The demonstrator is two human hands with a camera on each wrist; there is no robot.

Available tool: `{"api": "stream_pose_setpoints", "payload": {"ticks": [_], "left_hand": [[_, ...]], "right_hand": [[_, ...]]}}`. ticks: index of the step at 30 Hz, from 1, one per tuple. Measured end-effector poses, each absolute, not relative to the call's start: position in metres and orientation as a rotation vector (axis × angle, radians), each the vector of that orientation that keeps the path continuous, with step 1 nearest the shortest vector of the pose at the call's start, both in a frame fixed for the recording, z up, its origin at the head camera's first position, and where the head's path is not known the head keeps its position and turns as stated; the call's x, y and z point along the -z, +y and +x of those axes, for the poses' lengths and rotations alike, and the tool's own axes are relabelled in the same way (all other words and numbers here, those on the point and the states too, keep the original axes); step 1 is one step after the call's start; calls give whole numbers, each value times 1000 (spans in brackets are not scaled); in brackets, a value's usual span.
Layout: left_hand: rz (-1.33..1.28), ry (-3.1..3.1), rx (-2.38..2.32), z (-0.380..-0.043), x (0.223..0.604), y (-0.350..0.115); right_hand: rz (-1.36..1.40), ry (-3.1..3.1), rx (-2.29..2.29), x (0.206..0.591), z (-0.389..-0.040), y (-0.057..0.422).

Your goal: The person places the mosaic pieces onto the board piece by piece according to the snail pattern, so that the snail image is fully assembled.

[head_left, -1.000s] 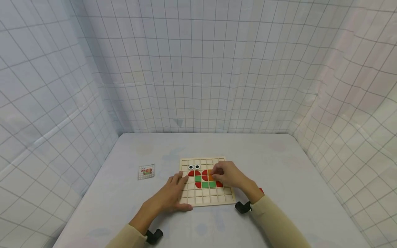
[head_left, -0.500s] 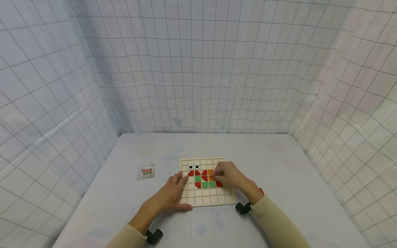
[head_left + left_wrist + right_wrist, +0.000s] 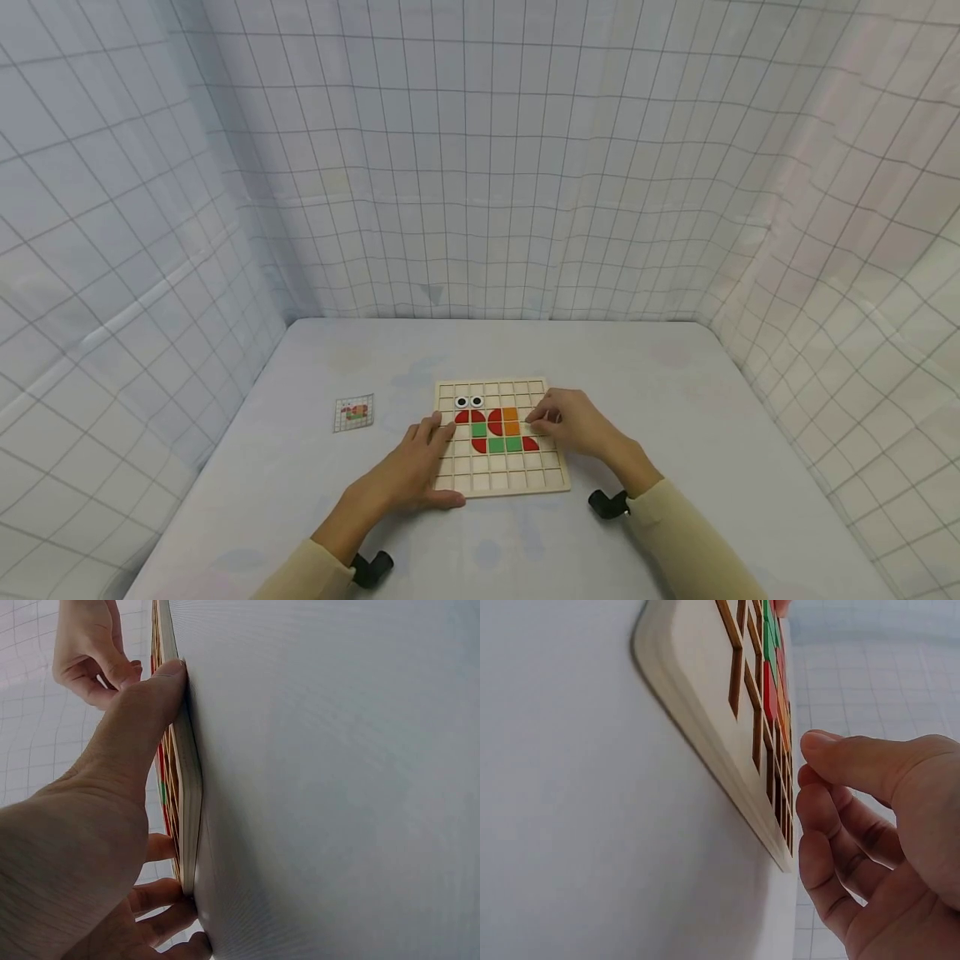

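A wooden grid board (image 3: pixel 498 482) lies on the table, with flat coloured tiles in its cells. Two eye tiles (image 3: pixel 469 402) sit above red quarter-round tiles (image 3: pixel 478 416), green squares (image 3: pixel 497 445) and two orange squares (image 3: pixel 511 421). My left hand (image 3: pixel 415 467) rests against the board's near left corner, thumb along the front edge (image 3: pixel 187 817) and fingers spread by the left side. Over the board's right part is my right hand (image 3: pixel 573 419), fingers loosely bent and thumb near the fingertips; the right wrist view shows nothing between them.
A small picture card (image 3: pixel 353 412) lies on the table (image 3: pixel 637 367) left of the board, showing a similar coloured figure on a grid. White grid-patterned cloth (image 3: pixel 487 167) surrounds the table at the back and sides.
My right hand has moved right, off the orange squares, which now show fully in their cells. A red piece seen beside the right wrist is now hidden. My left hand keeps its place.
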State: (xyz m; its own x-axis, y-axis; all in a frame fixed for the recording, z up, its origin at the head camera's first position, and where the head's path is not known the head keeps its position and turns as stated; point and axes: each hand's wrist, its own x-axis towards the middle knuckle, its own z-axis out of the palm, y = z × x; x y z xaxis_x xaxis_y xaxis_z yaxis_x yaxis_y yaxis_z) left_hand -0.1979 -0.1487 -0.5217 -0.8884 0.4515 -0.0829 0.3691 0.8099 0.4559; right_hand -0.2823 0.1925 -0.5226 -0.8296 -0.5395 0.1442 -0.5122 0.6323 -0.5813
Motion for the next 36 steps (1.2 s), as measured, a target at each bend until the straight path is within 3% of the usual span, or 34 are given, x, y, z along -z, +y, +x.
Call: {"api": "stream_pose_setpoints", "payload": {"ticks": [24, 36], "left_hand": [[640, 2816, -638, -200, 525, -150], [633, 2815, -636, -199, 524, -150]], "right_hand": [[-694, 2870, 919, 526, -261, 285], [-554, 2781, 930, 530, -257, 304]]}}
